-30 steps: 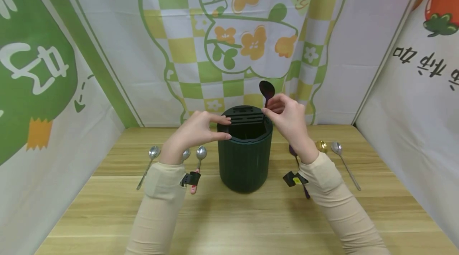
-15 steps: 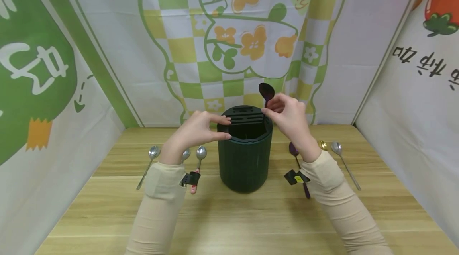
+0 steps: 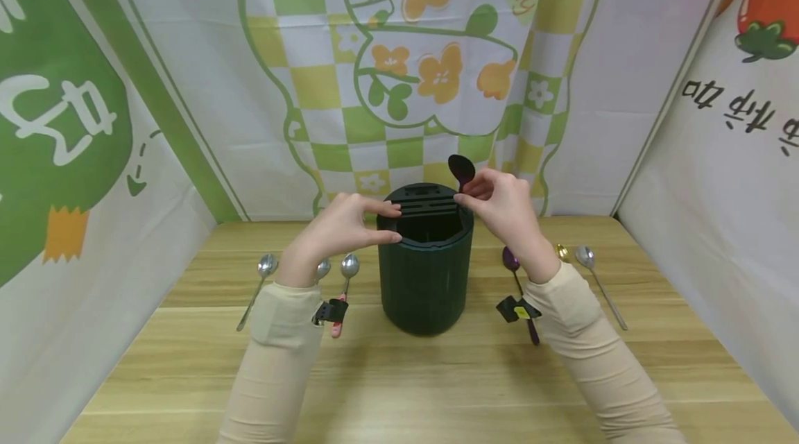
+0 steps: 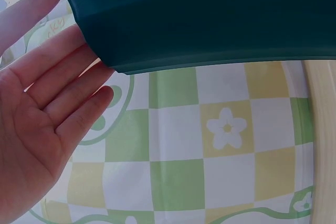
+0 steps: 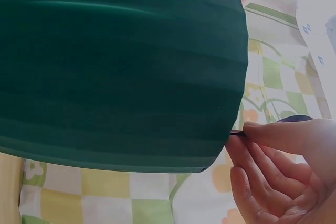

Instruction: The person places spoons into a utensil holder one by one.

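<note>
A dark green utensil holder (image 3: 422,288) with a slotted black insert stands upright on the table. My left hand (image 3: 340,232) rests on its left rim, thumb at the front and fingers over the top. In the left wrist view the fingers (image 4: 65,85) look nearly straight against the edge. At the right rim my right hand (image 3: 502,201) pinches a dark purple spoon (image 3: 461,168) by its handle, bowl up. The handle's lower end is hidden in the holder. The right wrist view shows thumb and fingers (image 5: 273,135) meeting on the thin handle.
Left of the holder lie a silver spoon (image 3: 267,265), a partly hidden spoon (image 3: 322,268) and a pink-handled spoon (image 3: 349,265). On the right are a purple spoon (image 3: 511,259), a gold spoon (image 3: 562,252) and a silver spoon (image 3: 587,257). Printed curtains (image 3: 206,83) surround the wooden table (image 3: 406,395).
My right hand and the dark purple spoon have come down slightly, so the spoon's bowl sits lower above the holder. The left hand stays on the rim.
</note>
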`<state>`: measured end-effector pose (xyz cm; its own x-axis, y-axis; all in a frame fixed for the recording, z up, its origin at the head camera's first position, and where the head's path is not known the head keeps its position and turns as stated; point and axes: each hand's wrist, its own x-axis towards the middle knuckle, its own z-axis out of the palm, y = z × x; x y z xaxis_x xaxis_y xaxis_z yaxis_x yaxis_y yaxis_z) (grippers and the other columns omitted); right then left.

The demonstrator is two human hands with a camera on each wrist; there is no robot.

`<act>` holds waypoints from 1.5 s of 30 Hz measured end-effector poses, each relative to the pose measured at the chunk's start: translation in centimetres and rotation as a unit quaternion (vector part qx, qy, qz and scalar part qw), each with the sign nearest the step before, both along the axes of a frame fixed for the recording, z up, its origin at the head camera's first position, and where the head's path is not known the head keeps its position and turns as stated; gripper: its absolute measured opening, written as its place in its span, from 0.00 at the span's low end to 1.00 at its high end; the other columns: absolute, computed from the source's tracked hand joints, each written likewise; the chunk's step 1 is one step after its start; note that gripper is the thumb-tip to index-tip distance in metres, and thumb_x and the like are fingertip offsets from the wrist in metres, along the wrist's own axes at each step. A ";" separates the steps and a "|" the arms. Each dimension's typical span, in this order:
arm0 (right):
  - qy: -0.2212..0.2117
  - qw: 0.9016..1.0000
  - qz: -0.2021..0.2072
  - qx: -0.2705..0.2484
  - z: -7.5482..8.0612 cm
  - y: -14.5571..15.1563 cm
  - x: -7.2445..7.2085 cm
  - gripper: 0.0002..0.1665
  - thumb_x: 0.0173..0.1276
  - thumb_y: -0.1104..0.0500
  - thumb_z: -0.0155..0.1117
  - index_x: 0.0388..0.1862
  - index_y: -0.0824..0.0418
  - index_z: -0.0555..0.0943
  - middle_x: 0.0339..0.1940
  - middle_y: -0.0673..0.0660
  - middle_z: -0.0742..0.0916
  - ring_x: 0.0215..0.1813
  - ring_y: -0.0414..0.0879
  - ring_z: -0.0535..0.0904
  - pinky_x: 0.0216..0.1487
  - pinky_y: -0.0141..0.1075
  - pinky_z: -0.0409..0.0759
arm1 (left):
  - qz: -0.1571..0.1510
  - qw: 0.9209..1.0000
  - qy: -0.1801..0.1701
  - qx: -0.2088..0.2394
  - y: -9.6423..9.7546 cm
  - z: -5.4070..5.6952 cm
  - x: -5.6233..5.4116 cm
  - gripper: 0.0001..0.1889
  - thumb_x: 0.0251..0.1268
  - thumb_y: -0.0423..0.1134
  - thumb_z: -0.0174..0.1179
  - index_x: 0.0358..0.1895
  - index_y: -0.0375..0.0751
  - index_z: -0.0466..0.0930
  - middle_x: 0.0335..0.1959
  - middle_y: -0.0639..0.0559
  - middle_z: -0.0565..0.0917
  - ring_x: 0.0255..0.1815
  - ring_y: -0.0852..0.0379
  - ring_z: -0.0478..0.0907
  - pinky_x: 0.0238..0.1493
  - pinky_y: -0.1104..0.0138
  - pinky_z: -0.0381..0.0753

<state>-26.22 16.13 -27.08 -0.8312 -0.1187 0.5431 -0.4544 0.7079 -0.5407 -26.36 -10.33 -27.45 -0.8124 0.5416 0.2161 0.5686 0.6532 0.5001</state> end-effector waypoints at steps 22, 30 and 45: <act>-0.063 0.997 0.014 0.031 0.0 0.5 0.4 0.09 0.63 0.59 0.67 0.41 0.60 0.83 0.38 0.58 0.88 0.39 0.50 0.86 0.43 0.45 0.81 | -0.001 1.000 0.000 0.003 -0.4 -0.1 0.0 0.23 0.56 0.52 0.67 0.55 0.50 0.81 0.60 0.51 0.78 0.09 0.64 0.46 0.21 0.66 0.64; -0.054 0.998 -0.016 0.030 -0.3 1.8 0.8 0.10 0.66 0.55 0.64 0.40 0.59 0.83 0.38 0.58 0.88 0.39 0.51 0.85 0.42 0.46 0.80 | -0.002 1.000 0.000 0.004 -0.4 -0.2 0.0 0.23 0.57 0.53 0.66 0.56 0.50 0.81 0.61 0.51 0.78 0.08 0.64 0.46 0.23 0.66 0.66; -0.106 0.992 -0.046 0.045 -4.3 4.3 -0.4 0.12 0.68 0.56 0.61 0.40 0.64 0.83 0.34 0.60 0.88 0.36 0.53 0.84 0.41 0.47 0.80 | -0.002 1.000 -0.002 0.001 -0.3 -0.3 0.2 0.23 0.58 0.52 0.65 0.57 0.50 0.80 0.61 0.49 0.77 0.08 0.63 0.47 0.22 0.66 0.66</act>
<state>-26.66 20.48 -31.43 -0.9355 -0.0767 0.3448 -0.2676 0.7910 -0.5502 -26.20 -10.64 -27.71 -0.8106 0.5448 0.2146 0.5697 0.6491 0.5042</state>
